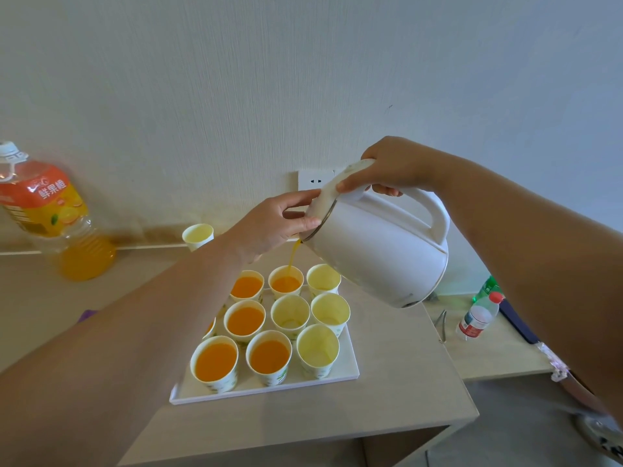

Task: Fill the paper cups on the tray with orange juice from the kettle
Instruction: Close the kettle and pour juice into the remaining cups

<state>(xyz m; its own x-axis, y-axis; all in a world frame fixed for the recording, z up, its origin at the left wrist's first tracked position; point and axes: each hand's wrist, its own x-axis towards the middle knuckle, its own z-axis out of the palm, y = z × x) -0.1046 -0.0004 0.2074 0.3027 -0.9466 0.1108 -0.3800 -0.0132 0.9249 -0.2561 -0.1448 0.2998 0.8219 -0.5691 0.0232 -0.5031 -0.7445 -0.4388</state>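
My right hand (pixel 387 171) grips the handle of the white kettle (pixel 381 251), which is tilted to the left above the white tray (pixel 350 369). My left hand (pixel 276 219) pinches the kettle's lid at the rim. A thin stream of orange juice (pixel 294 252) falls from the spout into the middle cup of the back row (pixel 286 281). Several paper cups on the tray hold juice, such as the front left cup (pixel 215 362). The cups in the right column, like the front right cup (pixel 317 348), show pale insides. My left forearm hides part of the tray's left side.
A large orange juice bottle (pixel 50 210) stands at the back left of the table. A single paper cup (pixel 198 234) sits by the wall behind the tray. A wall socket (pixel 315 180) lies behind the kettle. On the lower right surface stand a small plastic bottle (pixel 477 318) and metal tongs (pixel 442 323).
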